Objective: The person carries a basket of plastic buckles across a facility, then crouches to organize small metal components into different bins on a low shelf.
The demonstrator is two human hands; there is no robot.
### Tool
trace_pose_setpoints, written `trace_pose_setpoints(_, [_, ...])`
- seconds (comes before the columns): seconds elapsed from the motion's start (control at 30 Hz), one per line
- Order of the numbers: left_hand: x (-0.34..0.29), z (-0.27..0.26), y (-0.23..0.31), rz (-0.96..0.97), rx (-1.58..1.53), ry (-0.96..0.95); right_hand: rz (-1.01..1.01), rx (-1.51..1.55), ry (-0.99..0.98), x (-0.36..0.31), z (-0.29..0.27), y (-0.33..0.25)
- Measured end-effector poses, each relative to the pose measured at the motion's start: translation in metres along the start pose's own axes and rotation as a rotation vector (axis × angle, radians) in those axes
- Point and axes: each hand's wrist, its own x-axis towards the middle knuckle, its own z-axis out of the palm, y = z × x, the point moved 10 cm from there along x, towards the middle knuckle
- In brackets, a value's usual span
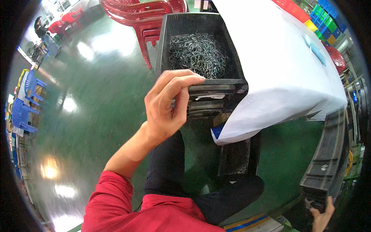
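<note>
My left hand (168, 100) is closed at the near edge of a black plastic crate (164, 42), its fingers hooked over the rim. Inside that crate lies a heap of small curved metal pieces (199, 54), dark and shiny. At the lower right, my right hand (324, 217) grips the near end of a second, long black crate (322, 164), with thumb and finger at its edge. A few small light bits lie in this second crate. The picture's dark rim cuts off part of the right hand.
A table under a white sheet (278, 65) stands between the crates, a light-blue thing (317, 49) on it. Beneath its corner sits another dark crate (235, 156). Red chairs (145, 19) are stacked behind; blue chairs (24, 114) line the far left. A person (46, 36) is far off.
</note>
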Motion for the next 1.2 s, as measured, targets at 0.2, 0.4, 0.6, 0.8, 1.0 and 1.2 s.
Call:
trace_pose_setpoints(0.2, [-0.047,0.097,-0.008,-0.336,-0.311,-0.386,-0.219,-0.117,0.165,-0.008,-0.076,-0.077])
trace_pose_setpoints(0.4, [-0.039,0.129,0.000,-0.308,-0.572,-0.292,-0.500,-0.030,0.107,0.020,-0.103,-0.208])
trace_pose_setpoints(0.6, [-0.007,0.126,0.034,-0.187,-0.494,-0.146,-0.832,0.250,-0.162,0.027,-0.123,-0.356])
trace_pose_setpoints(0.8, [0.023,0.158,0.058,-0.060,-0.640,-0.086,-1.007,0.485,-0.208,0.026,-0.044,-0.467])
trace_pose_setpoints(1.0, [0.032,0.157,0.092,0.065,-0.738,-0.070,-1.056,-0.069,0.030,0.002,0.014,-0.507])
trace_pose_setpoints(1.2, [-0.016,0.146,0.089,-0.010,-0.795,-0.415,-1.017,-0.064,0.035,0.028,0.065,-0.490])
